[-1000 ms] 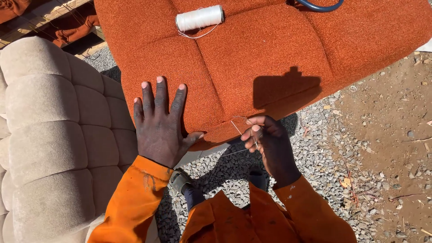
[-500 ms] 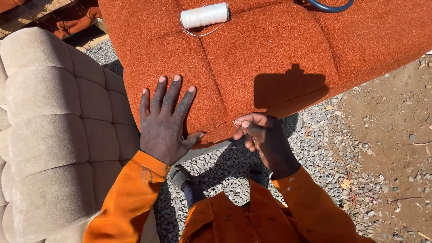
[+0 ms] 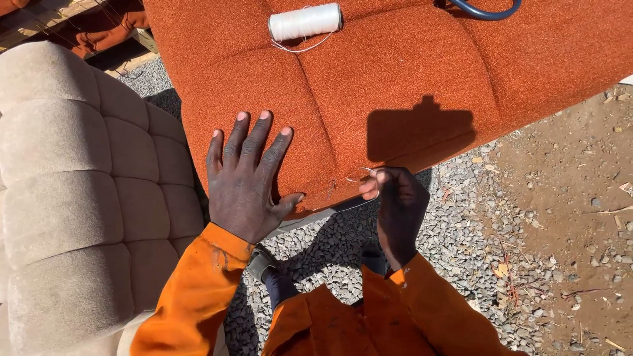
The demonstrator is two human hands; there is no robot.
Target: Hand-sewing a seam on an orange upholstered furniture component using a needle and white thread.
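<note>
Now left hand (image 3: 247, 181) flat, fingers spread, pressing orange cushion (image 3: 395, 72) edge. Right hand (image 3: 395, 198) just right of it, pinching thin thread (image 3: 359, 178) at seam. White thread spool (image 3: 304, 22) far up.

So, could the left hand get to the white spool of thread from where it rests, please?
Probably yes: the left hand lies flat on the orange cushion, and only bare fabric lies between its fingertips and the white spool of thread farther up.
</note>
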